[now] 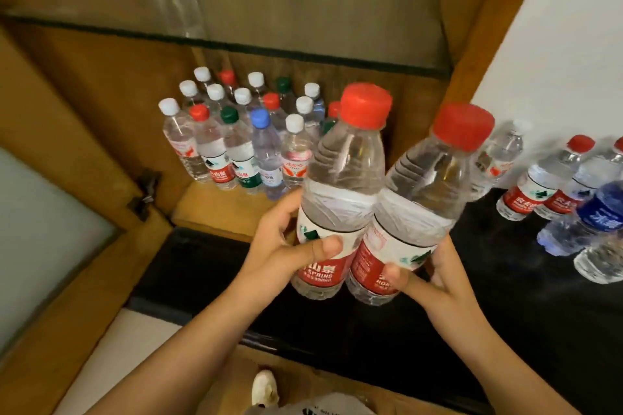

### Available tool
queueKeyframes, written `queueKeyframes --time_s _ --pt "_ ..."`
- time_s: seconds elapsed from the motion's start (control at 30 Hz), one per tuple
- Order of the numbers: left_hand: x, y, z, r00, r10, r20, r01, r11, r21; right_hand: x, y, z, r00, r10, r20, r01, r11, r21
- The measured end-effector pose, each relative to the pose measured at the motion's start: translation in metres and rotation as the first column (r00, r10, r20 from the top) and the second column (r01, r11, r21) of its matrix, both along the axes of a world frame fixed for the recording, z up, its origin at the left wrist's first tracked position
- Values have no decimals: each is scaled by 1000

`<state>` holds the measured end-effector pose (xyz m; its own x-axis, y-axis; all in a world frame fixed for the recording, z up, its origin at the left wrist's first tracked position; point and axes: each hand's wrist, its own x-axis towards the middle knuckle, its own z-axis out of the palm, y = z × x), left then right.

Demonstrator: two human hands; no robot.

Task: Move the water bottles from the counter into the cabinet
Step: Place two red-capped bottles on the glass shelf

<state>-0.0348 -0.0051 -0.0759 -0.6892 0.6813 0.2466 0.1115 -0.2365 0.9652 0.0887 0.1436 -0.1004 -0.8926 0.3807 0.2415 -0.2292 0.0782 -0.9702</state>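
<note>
Red caps top the two bottles in the middle of the view. The left hand (pixel 286 246) is wrapped around the label of the left bottle (pixel 340 192), thumb in front, and the right hand (pixel 424 276) grips the right bottle (pixel 424 199) in the same way. Both bottles are lifted off the black counter (pixel 505 296), touching each other at the labels, and they lean toward 1 o'clock. They hang in front of the open wooden cabinet (pixel 101 104).

Inside the cabinet, at about 11 o'clock from the hands, a tight group of bottles (pixel 242 131) already stands on the shelf, with white, red, green and blue caps. I count more than fifteen, but the back ones are partly hidden.

On the counter at 3 o'clock some bottles remain (pixel 566 185): at least five, among them one with a blue label; the frame edge cuts this group, so there may be more.

In my judgement most of the task is done. The two held bottles still must go on the shelf, and then the remaining ones.
</note>
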Motion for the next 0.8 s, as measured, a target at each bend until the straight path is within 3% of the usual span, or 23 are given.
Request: queueKeyframes --time_s 0.47,0.63,0.8 --pt "-86 -55 163 895 350 -277 -239 900 366 -118 -53 169 930 245 -272 -199 962 187" --pt "-128 -50 196 837 410 -363 -289 893 344 -165 -47 202 935 184 -303 -119 968 221" --pt "-172 -34 198 796 447 -408 -378 894 241 -206 -37 211 970 106 -221 -54 972 229"
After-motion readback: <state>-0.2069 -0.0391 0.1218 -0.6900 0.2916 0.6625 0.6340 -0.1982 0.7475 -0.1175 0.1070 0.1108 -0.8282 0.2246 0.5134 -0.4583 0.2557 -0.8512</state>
